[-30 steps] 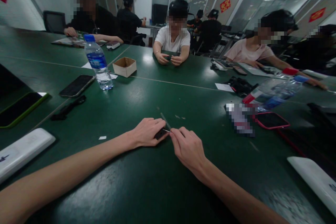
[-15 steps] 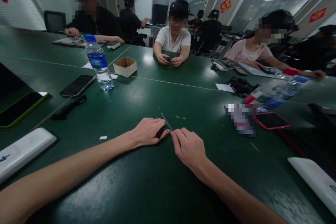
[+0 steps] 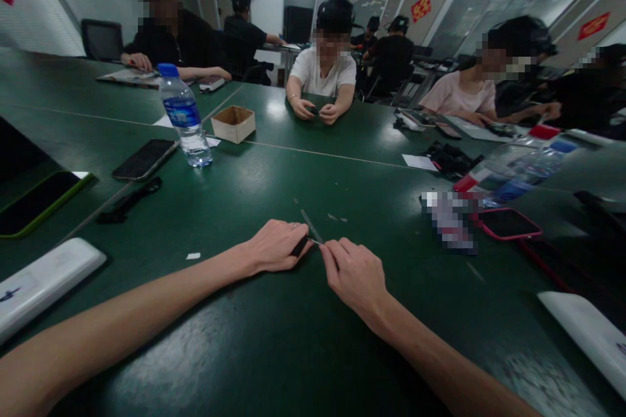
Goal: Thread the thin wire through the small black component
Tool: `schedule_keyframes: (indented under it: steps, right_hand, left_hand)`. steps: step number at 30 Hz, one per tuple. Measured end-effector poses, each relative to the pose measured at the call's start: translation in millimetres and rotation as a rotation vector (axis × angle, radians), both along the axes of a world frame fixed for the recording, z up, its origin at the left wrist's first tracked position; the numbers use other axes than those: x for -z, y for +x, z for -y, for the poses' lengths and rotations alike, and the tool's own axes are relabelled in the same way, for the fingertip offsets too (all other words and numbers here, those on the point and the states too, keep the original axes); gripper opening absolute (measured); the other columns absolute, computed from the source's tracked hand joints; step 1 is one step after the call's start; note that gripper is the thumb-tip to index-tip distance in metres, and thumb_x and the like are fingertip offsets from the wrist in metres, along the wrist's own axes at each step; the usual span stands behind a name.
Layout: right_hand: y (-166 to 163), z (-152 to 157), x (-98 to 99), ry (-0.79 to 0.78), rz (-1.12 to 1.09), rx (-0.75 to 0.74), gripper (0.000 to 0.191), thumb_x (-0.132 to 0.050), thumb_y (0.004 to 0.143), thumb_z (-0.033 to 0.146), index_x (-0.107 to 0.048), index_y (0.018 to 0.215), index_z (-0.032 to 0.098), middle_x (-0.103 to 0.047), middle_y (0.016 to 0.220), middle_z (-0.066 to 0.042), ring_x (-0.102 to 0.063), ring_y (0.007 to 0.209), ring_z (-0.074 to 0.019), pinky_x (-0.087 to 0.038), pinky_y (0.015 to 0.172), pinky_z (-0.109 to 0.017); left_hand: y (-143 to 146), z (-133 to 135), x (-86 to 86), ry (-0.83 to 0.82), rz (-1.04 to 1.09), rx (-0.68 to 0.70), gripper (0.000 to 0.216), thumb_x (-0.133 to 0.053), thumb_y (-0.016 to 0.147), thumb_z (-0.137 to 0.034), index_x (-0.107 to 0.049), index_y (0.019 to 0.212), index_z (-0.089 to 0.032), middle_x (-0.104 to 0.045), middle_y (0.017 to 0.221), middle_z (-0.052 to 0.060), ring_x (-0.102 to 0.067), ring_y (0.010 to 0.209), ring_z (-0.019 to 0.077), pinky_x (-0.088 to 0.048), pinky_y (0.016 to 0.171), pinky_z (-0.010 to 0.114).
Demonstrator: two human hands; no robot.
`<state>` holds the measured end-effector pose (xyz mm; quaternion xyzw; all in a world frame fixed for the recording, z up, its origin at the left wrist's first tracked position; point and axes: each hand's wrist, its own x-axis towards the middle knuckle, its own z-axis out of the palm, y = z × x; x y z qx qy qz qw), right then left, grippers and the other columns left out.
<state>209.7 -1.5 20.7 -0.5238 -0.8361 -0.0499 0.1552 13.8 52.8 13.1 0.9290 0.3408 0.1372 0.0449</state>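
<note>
My left hand [image 3: 280, 245] is closed around a small black object [image 3: 300, 246], most of which the fingers hide. From it a thin, pale, shiny piece [image 3: 315, 242] reaches across to my right hand [image 3: 355, 273]. The right thumb and fingers pinch the far end of that piece. Its kind is too small to make out. Both hands are close together over the green table [image 3: 254, 339], with a narrow gap between them. Just beyond the fingertips, a clear strip [image 3: 309, 223] lies on the tabletop.
To the left are a water bottle [image 3: 188, 120], an open small box [image 3: 235, 125], a dark phone [image 3: 145, 159] and a white power bank [image 3: 51, 287]. Bottles [image 3: 531, 172], a pink-edged phone [image 3: 508, 223] and another white device [image 3: 587, 332] are on the right. Several people sit around.
My hands stay almost in the same place, still holding the black object and the thin piece. At the right, a co-worker's outstretched arm has drawn back from beside the bottles.
</note>
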Motion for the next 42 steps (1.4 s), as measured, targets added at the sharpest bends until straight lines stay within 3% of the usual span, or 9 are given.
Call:
schedule_keyframes:
  steps: [20, 42]
  right_hand:
    - [2.9, 3.2, -2.9, -0.058, -0.018, -0.043, 0.036, -0.036, 0.097, 0.034, -0.068, 0.092, 0.018, -0.062, 0.072, -0.002, -0.049, 0.055, -0.0076, -0.029, 0.049, -0.020]
    - [6.2, 0.2, -0.8, 0.009, -0.067, -0.111, 0.035, -0.040, 0.096, 0.033, -0.070, 0.092, 0.016, -0.063, 0.071, -0.002, -0.050, 0.054, -0.0063, -0.032, 0.049, -0.018]
  left_hand:
    - [1.7, 2.1, -4.4, 0.039, -0.102, 0.024, 0.029, -0.031, 0.096, -0.036, -0.048, 0.084, -0.017, -0.063, 0.073, 0.006, -0.062, 0.063, 0.0218, -0.047, 0.061, 0.034]
    - [-0.8, 3.1, -7.7, -0.026, -0.107, 0.021, 0.028, -0.032, 0.096, -0.037, -0.047, 0.085, -0.018, -0.065, 0.075, 0.005, -0.062, 0.065, 0.0201, -0.045, 0.065, 0.032]
